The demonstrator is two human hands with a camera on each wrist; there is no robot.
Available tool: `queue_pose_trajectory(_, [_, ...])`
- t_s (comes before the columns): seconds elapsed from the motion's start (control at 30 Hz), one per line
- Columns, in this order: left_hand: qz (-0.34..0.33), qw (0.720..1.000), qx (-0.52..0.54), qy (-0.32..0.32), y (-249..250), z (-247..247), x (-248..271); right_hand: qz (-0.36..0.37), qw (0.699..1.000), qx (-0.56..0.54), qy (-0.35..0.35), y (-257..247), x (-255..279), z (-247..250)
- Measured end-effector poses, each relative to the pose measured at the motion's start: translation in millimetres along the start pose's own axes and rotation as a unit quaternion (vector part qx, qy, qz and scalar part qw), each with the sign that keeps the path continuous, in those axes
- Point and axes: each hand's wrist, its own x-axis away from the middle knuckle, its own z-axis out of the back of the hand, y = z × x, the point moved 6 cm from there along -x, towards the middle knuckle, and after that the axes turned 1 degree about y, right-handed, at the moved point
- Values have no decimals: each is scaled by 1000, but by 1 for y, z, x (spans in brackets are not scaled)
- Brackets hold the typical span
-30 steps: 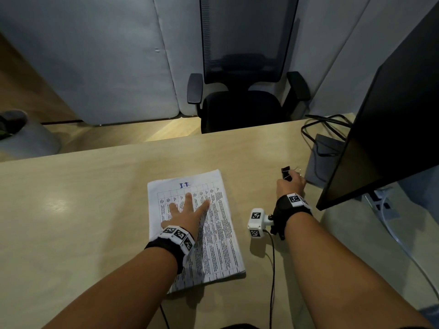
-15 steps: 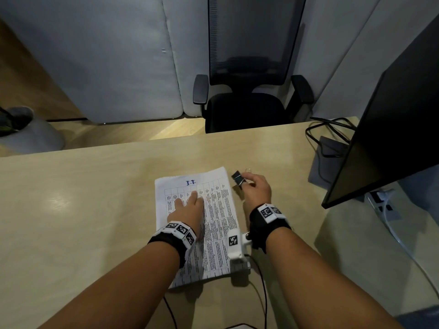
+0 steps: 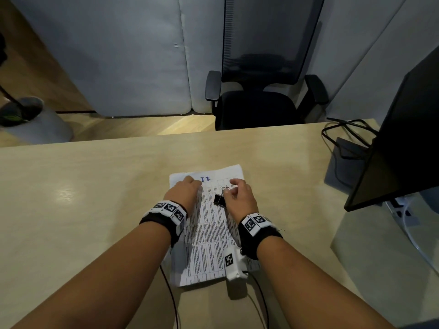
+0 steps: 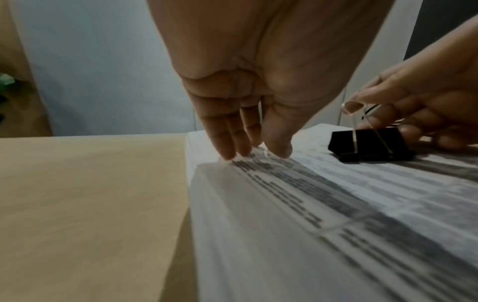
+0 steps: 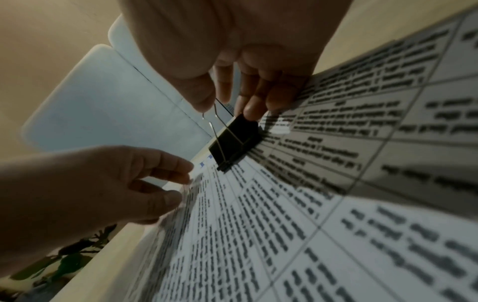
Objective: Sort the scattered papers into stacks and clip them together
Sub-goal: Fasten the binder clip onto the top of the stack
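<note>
A stack of printed papers (image 3: 209,236) lies on the desk in front of me. My left hand (image 3: 190,184) is at the stack's upper left edge. In the wrist views its fingertips (image 4: 232,151) and thumb (image 5: 168,200) pinch the paper edge (image 5: 186,183), which lifts slightly. My right hand (image 3: 229,188) is over the upper middle of the sheet. It pinches the wire handles of a black binder clip (image 3: 219,200). The clip body (image 5: 235,141) touches the printed page (image 4: 310,224), and its mouth points toward my left hand.
A dark monitor (image 3: 403,138) overhangs the desk's right side, with cables (image 3: 344,134) beside its base. A black office chair (image 3: 256,103) stands beyond the far edge, and a plant pot (image 3: 31,119) sits on the floor at left. Bare desk (image 3: 83,210) lies left of the papers.
My right hand carried the binder clip left from near the monitor to over the papers. My left hand went from flat on the page to pinching its upper left edge.
</note>
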Motion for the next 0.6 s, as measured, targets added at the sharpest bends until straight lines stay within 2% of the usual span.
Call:
queue_pose_trajectory(0.07, [-6, 1000, -17, 22, -6, 3, -8, 15, 998, 57, -8, 0, -1, -6])
queue_pose_trajectory(0.17, [13, 999, -41, 2, -15, 3, -19, 22, 992, 125, -18, 3, 0, -15])
queue_pose_trajectory(0.37, [68, 993, -65, -68, -26, 5, -39, 1, 990, 136, -27, 4, -3, -16])
queue_pose_trajectory(0.6, [77, 990, -98, -67, -28, 10, -48, 17, 990, 142, 0, 3, -1, -15])
